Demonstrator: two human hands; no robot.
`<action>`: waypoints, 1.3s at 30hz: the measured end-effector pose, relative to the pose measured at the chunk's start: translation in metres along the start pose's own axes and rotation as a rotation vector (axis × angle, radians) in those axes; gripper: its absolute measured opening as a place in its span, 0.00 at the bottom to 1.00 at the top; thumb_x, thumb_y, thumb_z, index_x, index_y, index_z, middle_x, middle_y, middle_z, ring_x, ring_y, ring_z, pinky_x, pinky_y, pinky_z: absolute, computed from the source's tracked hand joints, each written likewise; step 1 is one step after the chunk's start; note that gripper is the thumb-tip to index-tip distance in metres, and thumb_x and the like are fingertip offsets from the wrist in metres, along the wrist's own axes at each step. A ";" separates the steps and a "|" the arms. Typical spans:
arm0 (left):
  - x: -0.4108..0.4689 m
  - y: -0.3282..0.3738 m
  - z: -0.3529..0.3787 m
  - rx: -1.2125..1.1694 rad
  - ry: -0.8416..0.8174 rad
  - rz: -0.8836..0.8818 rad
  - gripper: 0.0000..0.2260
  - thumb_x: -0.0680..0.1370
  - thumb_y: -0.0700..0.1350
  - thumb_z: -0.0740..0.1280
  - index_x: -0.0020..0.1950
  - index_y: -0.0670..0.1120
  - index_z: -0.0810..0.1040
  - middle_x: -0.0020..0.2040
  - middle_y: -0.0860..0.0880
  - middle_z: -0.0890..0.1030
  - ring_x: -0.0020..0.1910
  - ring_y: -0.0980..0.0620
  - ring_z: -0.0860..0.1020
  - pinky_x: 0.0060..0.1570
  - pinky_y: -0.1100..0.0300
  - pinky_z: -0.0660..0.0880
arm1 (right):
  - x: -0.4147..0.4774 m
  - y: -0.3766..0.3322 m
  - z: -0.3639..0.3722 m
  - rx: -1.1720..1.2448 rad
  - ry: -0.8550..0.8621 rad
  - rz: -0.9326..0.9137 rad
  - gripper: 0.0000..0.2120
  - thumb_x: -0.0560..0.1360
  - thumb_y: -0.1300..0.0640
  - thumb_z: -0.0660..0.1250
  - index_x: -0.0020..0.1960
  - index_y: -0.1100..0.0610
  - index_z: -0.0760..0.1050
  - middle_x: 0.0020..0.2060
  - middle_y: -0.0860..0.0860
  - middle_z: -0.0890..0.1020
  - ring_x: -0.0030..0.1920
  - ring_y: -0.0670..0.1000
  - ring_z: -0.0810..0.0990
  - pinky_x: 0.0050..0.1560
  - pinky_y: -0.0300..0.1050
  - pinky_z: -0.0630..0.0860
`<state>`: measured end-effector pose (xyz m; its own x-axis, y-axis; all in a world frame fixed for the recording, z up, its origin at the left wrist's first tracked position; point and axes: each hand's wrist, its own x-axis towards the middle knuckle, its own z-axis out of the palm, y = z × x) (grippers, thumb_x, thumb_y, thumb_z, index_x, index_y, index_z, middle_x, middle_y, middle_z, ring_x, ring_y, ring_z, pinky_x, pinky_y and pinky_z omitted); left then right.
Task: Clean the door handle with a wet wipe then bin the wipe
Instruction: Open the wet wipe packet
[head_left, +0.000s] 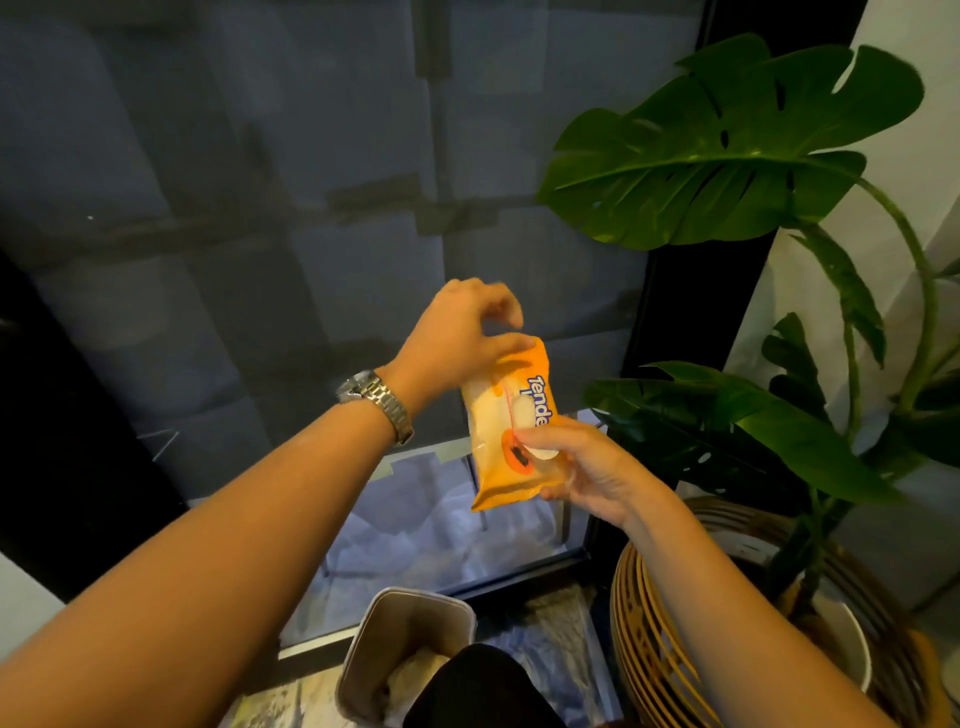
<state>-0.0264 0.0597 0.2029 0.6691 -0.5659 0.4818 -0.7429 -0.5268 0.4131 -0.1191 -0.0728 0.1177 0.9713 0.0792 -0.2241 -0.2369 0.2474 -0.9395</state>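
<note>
An orange pack of wet wipes is held upright in front of a glass door. My right hand grips the pack from below and the right, with the thumb on its white flap. My left hand, with a metal watch on the wrist, touches the pack's top edge with thumb and fingers curled. No loose wipe can be seen. A grey bin stands on the floor below, with crumpled pale material inside. The door handle is out of view.
A large-leaved green plant stands at the right in a white pot inside a wicker basket. The door's black frame runs beside the plant. A dark knee or trouser leg shows at the bottom.
</note>
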 end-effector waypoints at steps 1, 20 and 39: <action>-0.002 0.002 0.001 0.045 -0.048 0.076 0.07 0.69 0.50 0.73 0.42 0.47 0.81 0.42 0.49 0.79 0.44 0.52 0.74 0.47 0.60 0.71 | 0.001 0.001 0.000 0.049 0.022 0.003 0.03 0.74 0.61 0.65 0.46 0.56 0.77 0.30 0.48 0.83 0.27 0.45 0.81 0.21 0.35 0.73; -0.020 0.012 0.035 0.624 -0.230 0.257 0.14 0.79 0.48 0.60 0.61 0.44 0.75 0.58 0.45 0.76 0.56 0.48 0.72 0.47 0.59 0.66 | 0.010 -0.004 0.001 -0.057 0.379 -0.035 0.10 0.70 0.68 0.67 0.49 0.58 0.76 0.38 0.53 0.81 0.35 0.50 0.80 0.27 0.39 0.78; -0.029 0.002 0.032 0.236 -0.321 0.145 0.12 0.78 0.50 0.61 0.53 0.42 0.74 0.53 0.45 0.76 0.48 0.49 0.74 0.45 0.57 0.74 | 0.009 -0.003 -0.009 -0.096 0.427 -0.070 0.08 0.71 0.67 0.67 0.49 0.59 0.78 0.38 0.53 0.80 0.35 0.50 0.79 0.24 0.37 0.76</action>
<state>-0.0469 0.0547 0.1648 0.5581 -0.7940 0.2409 -0.8297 -0.5370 0.1521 -0.1091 -0.0809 0.1159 0.9106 -0.3455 -0.2269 -0.1870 0.1453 -0.9716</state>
